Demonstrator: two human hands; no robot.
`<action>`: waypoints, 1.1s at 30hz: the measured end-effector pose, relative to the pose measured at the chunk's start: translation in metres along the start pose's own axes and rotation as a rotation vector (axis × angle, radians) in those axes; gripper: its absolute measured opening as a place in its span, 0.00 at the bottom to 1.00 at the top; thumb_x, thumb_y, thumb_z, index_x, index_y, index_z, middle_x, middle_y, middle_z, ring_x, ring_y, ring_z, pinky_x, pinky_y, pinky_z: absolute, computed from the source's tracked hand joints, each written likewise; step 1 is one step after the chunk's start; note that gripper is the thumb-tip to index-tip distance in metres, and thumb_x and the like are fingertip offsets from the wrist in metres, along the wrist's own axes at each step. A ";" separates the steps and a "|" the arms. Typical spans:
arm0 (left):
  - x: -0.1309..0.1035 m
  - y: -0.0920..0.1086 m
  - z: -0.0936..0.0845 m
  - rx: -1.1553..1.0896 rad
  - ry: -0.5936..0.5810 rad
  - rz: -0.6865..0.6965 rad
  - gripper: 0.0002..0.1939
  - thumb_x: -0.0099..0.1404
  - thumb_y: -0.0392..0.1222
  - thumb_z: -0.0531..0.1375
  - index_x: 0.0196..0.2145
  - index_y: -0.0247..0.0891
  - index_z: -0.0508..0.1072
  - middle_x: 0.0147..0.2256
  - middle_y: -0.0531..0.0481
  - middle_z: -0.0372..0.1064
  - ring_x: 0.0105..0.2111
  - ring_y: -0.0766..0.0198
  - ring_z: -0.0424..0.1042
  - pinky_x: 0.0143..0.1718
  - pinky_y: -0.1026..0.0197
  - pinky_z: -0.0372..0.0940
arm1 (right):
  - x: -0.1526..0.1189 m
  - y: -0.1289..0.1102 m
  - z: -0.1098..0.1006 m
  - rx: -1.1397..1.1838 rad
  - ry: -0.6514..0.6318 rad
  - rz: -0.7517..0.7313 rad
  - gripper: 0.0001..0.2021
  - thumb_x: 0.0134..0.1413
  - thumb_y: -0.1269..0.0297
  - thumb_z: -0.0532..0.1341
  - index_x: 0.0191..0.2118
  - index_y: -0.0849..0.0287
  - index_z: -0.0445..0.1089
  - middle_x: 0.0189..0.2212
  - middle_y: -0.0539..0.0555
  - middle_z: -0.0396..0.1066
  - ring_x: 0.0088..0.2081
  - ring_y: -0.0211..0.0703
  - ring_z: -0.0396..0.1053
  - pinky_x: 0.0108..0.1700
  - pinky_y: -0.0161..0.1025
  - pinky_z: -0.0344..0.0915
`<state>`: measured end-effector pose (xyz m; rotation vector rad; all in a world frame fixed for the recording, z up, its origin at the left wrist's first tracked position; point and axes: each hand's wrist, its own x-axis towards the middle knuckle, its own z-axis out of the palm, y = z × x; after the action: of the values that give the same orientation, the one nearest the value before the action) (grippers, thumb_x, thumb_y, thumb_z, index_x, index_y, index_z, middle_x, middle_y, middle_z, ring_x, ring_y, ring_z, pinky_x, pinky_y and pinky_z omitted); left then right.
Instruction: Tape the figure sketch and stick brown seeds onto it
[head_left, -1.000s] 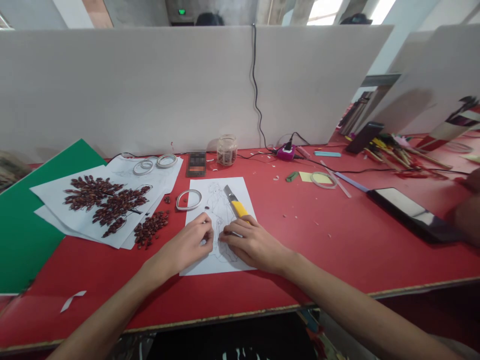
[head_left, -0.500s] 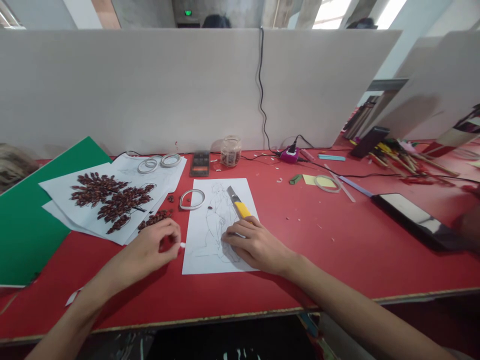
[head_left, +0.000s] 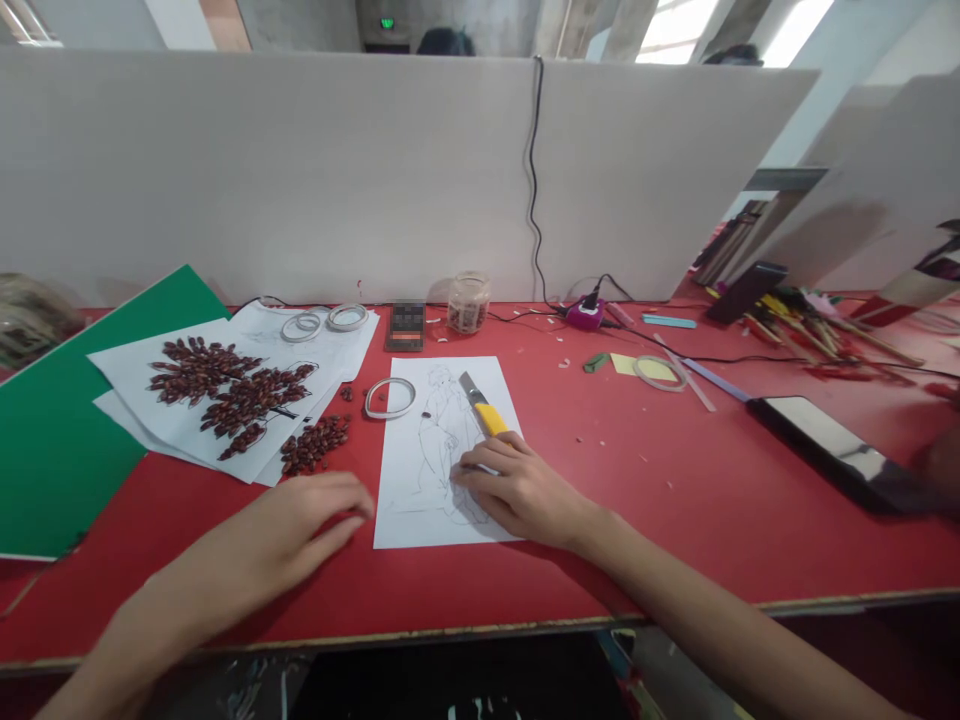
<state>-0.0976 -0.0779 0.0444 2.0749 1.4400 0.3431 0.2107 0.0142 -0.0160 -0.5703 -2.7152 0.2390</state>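
Observation:
A white sheet with a pencil drawing of a figure (head_left: pixel 409 500) lies in front of me on the red table. My right hand (head_left: pixel 521 490) rests on its right half, fingers curled. A yellow utility knife (head_left: pixel 491 415) juts out from that hand, blade toward the sheet's top. Something thin and pale shows between the fingers; I cannot make out what it is. Left of the sheet, my left hand (head_left: pixel 311 530) is held with thumb and fingers apart, nothing visible in it, fingertips slightly blurred. Beyond it sits a pile of dark brown seeds (head_left: pixel 315 445). One dark seed (head_left: pixel 426 415) lies on the drawing.
A tape ring (head_left: pixel 390 398) overlaps the sheet's upper left corner. Papers with a seed-covered tree picture (head_left: pixel 255 395) lie on a green board (head_left: pixel 60 450). Behind are a glass jar (head_left: pixel 469 303), a phone (head_left: pixel 406 327) and a purple socket (head_left: pixel 585 312). A black-edged tablet (head_left: pixel 825 445) lies right.
My left hand has drawn down, and its curled thumb and fingers have opened out. The white scrap by its fingertips no longer shows. My right hand stays on the drawing. The view has shifted slightly.

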 end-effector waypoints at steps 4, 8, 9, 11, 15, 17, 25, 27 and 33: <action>0.061 0.021 0.015 0.033 -0.039 0.175 0.10 0.73 0.37 0.54 0.44 0.40 0.75 0.44 0.48 0.73 0.44 0.59 0.72 0.48 0.58 0.64 | 0.000 -0.001 0.000 0.009 -0.002 0.007 0.15 0.70 0.71 0.51 0.53 0.56 0.72 0.47 0.57 0.74 0.49 0.47 0.69 0.54 0.48 0.61; 0.089 0.018 0.029 0.099 -0.044 0.228 0.10 0.72 0.34 0.54 0.42 0.37 0.76 0.43 0.45 0.72 0.45 0.56 0.72 0.49 0.56 0.64 | 0.000 -0.004 -0.002 -0.016 -0.023 -0.004 0.17 0.70 0.71 0.50 0.57 0.56 0.70 0.47 0.57 0.74 0.49 0.47 0.69 0.54 0.48 0.61; 0.091 0.016 0.031 0.099 -0.048 0.232 0.09 0.71 0.34 0.55 0.41 0.37 0.76 0.43 0.45 0.72 0.45 0.56 0.72 0.49 0.56 0.64 | 0.000 -0.004 -0.002 -0.026 -0.033 -0.013 0.17 0.70 0.71 0.50 0.58 0.55 0.69 0.47 0.57 0.74 0.49 0.47 0.68 0.55 0.48 0.60; 0.093 0.014 0.030 0.080 -0.048 0.231 0.09 0.70 0.33 0.56 0.40 0.38 0.76 0.43 0.46 0.72 0.44 0.56 0.72 0.49 0.56 0.65 | 0.001 -0.006 -0.002 -0.050 -0.054 -0.028 0.18 0.70 0.71 0.50 0.60 0.55 0.67 0.48 0.57 0.73 0.49 0.48 0.68 0.55 0.49 0.60; 0.092 0.015 0.025 0.039 -0.050 0.209 0.10 0.68 0.30 0.56 0.40 0.38 0.76 0.43 0.46 0.72 0.45 0.57 0.72 0.49 0.57 0.65 | 0.002 -0.009 -0.003 -0.075 -0.096 -0.023 0.18 0.68 0.71 0.52 0.60 0.55 0.67 0.49 0.57 0.72 0.49 0.49 0.67 0.56 0.49 0.60; 0.092 0.017 0.024 0.037 -0.060 0.201 0.10 0.68 0.30 0.56 0.39 0.37 0.77 0.43 0.46 0.72 0.44 0.57 0.72 0.49 0.57 0.65 | 0.004 -0.010 -0.002 -0.066 -0.101 0.000 0.18 0.68 0.71 0.53 0.59 0.55 0.67 0.48 0.57 0.72 0.50 0.49 0.66 0.56 0.49 0.59; 0.098 0.013 0.026 0.057 -0.040 0.245 0.10 0.67 0.28 0.57 0.36 0.37 0.77 0.40 0.47 0.73 0.41 0.59 0.73 0.45 0.59 0.64 | 0.007 -0.015 -0.001 -0.018 -0.112 0.071 0.17 0.66 0.73 0.54 0.57 0.56 0.68 0.49 0.58 0.69 0.51 0.50 0.64 0.56 0.50 0.59; 0.100 0.011 0.027 0.060 -0.032 0.261 0.10 0.67 0.28 0.57 0.36 0.38 0.77 0.40 0.48 0.73 0.41 0.59 0.73 0.44 0.59 0.64 | 0.008 -0.017 -0.002 0.005 -0.108 0.091 0.18 0.64 0.74 0.54 0.56 0.56 0.68 0.49 0.58 0.69 0.50 0.50 0.64 0.56 0.50 0.60; 0.104 0.004 0.032 0.075 -0.019 0.276 0.09 0.65 0.28 0.58 0.34 0.38 0.76 0.38 0.49 0.72 0.39 0.60 0.72 0.42 0.59 0.64 | 0.013 -0.022 -0.002 0.054 -0.085 0.150 0.18 0.63 0.74 0.53 0.56 0.56 0.67 0.49 0.57 0.68 0.48 0.49 0.63 0.54 0.50 0.62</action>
<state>-0.0383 0.0060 0.0092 2.3367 1.1715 0.3824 0.1925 0.0002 -0.0049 -0.7661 -2.7400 0.3814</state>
